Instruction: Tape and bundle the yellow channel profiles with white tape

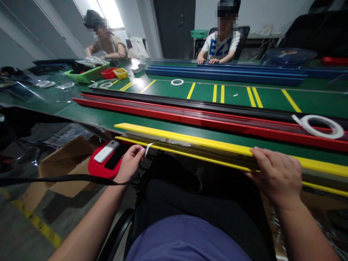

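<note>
Along the near edge of the green workbench (231,96), a bundle of yellow plastic strips (190,143) in clear film, lying lengthwise. Left hand (130,163): fingers narrow, apparently pinching a white tag (148,148) near the bundle's end. Right hand (274,174): fingers spread and curled over the yellow top edge, gripping lightly. Even pressure best for keeping the stack square and the film unbroken. Just behind, red strips (190,121) beneath a white coiled cable (318,127).

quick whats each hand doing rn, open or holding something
Left hand: closed, seems to pinch a thin white strip.
Right hand: closed, fingers curled over the yellow plastic strips, holding them.
</note>
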Available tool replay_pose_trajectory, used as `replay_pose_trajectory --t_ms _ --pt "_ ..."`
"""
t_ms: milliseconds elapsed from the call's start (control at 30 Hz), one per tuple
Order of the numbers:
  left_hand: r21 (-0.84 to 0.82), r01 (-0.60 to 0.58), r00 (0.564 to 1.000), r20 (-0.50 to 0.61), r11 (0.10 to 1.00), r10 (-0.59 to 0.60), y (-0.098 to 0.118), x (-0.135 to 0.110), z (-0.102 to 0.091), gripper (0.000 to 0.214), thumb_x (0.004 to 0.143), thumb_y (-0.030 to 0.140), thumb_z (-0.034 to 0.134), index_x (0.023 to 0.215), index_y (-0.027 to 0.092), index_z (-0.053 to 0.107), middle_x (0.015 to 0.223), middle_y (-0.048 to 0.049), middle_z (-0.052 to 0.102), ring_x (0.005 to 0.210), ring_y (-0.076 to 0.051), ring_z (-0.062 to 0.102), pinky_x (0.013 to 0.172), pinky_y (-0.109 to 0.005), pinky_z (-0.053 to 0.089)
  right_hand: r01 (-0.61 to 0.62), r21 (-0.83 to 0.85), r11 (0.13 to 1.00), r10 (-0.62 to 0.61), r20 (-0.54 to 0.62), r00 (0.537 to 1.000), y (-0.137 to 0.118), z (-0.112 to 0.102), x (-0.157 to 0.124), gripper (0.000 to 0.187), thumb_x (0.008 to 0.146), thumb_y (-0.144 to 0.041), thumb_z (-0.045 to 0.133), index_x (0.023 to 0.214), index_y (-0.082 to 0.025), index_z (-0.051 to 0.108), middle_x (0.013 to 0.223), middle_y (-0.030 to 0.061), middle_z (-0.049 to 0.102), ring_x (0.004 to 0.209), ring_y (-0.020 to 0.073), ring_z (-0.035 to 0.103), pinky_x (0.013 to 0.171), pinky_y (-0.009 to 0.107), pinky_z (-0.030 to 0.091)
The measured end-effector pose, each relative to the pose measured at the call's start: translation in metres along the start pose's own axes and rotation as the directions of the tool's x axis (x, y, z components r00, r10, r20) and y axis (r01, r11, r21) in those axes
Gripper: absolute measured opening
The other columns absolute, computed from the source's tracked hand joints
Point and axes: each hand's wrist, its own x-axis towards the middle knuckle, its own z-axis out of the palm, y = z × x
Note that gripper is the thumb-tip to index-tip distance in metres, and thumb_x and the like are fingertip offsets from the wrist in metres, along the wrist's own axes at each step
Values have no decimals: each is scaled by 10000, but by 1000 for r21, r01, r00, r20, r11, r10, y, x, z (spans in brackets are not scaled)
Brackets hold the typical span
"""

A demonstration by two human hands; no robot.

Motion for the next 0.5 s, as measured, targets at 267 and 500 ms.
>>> replay_pose_trajectory --t_ms 267,500 --pt "-55 67 997 51 996 -64 -9 -5 9 482 833 640 771 922 176 671 768 -13 627 656 -125 554 597 -210 436 5 7 1000 -5 -1 1000 3 2 -2 600 943 -523 716 1402 -161 582 1206 122 732 1029 291 648 922 435 366" --pt "6 100 992 79 995 -101 -10 -19 14 523 888 676 649 763 168 651 629 4 495 556 -116 398 501 -225 309 5 8 1000 -5 17 1000 4 3 -2 609 940 -524 716 1412 -170 566 1211 121 731 1022 291 649 917 423 353"
